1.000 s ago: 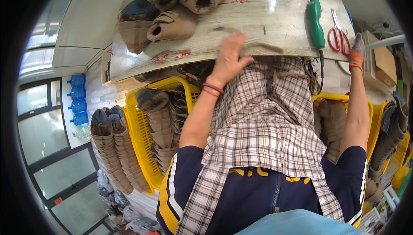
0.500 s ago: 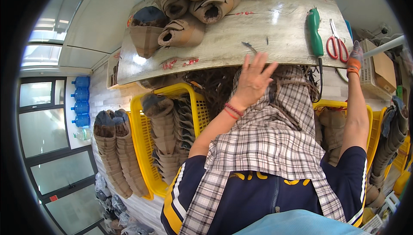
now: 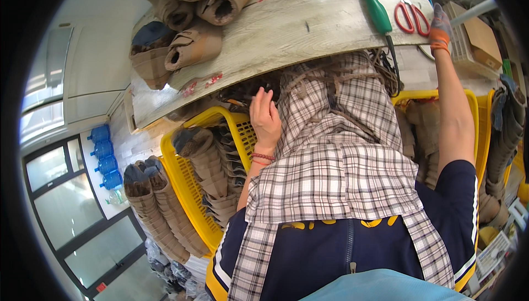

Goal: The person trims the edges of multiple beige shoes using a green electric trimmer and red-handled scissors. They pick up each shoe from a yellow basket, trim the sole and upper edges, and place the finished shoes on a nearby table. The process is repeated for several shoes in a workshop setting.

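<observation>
My bare left hand (image 3: pixel 265 118), with red bracelets at the wrist, is above the left side of my lap, beside the yellow basket (image 3: pixel 238 130). Its fingers are stretched and slightly curved, with nothing seen in them. My right hand (image 3: pixel 440 28), in a grey and orange glove, lies at the right edge of the table (image 3: pixel 275 36), fingers extended. Closest to it are red-handled scissors (image 3: pixel 405 15); a green corded hand tool (image 3: pixel 376 2) lies left of those. Brown fuzzy strips (image 3: pixel 297 80) hang over the checked apron (image 3: pixel 330 174) on my lap.
Several tan fleece-lined tubes (image 3: pixel 194 47), like boot shafts, are heaped at the table's left. Nested stacks of them (image 3: pixel 201 160) fill the left basket; more stand on the floor (image 3: pixel 149 191) and in a right-hand yellow basket (image 3: pixel 474 102). A black cord (image 3: pixel 393 61) drops over the table edge.
My left hand has moved from the table's front edge down and left to beside my lap. A thin dark strip near that edge is gone. The view has shifted; my right hand stays by the scissors.
</observation>
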